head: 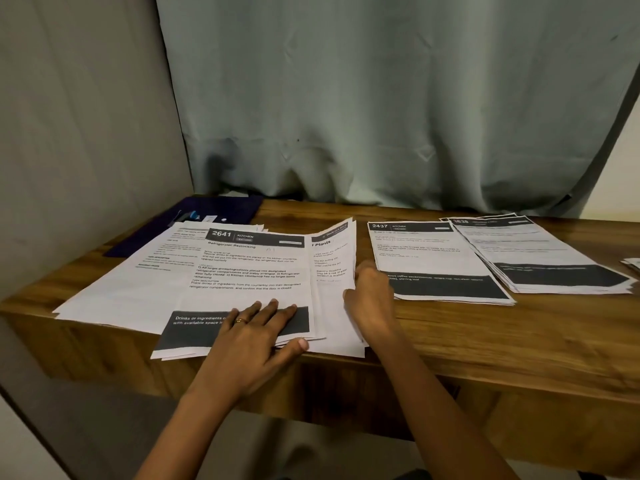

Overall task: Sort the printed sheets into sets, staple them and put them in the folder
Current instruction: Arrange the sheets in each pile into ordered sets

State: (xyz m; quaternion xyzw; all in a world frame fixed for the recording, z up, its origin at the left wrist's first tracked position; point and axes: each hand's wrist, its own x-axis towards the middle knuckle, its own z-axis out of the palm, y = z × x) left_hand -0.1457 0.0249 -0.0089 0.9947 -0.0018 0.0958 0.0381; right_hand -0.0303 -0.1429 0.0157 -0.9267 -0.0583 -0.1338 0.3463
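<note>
The printed sheets lay in several groups on the wooden table point(485, 341). Nearest the person, the 2641 stack point(249, 271), headed "Kitchen – Refrigerator Restocking", lay face up with its lower edge overhanging the front edge of the table. The left hand point(249, 336) lay flat on the dark band at the bottom of this stack, fingers straight and spread, thumb at the lower edge; it gripped nothing. A ring point(240, 320) was seen on one finger.

Just beside it on the right, and partly under it, lay the Plants stack point(329, 299), only the right strip of which showed. Its right edge stood lifted off the table. The right hand point(372, 303) was at that edge, fingers curled round it; the fingertips were hidden behind the hand.

To the left, more loose sheets point(138, 282) lay fanned out beneath the 2641 stack. To the right, apart from the hands, lay the 2437 stack point(426, 258), then a further stack point(540, 258) set at an angle and overlapping its far corner. The corner of another pile point(633, 264) showed at the right border.

The dark folder point(214, 207) lay at the far left corner of the table, partly covered by the loose sheets. A small object with a blue part point(194, 214) rested on it; its nature could not be determined.

A pale curtain point(381, 98) hung behind the table, its hem resting on the far edge.
</note>
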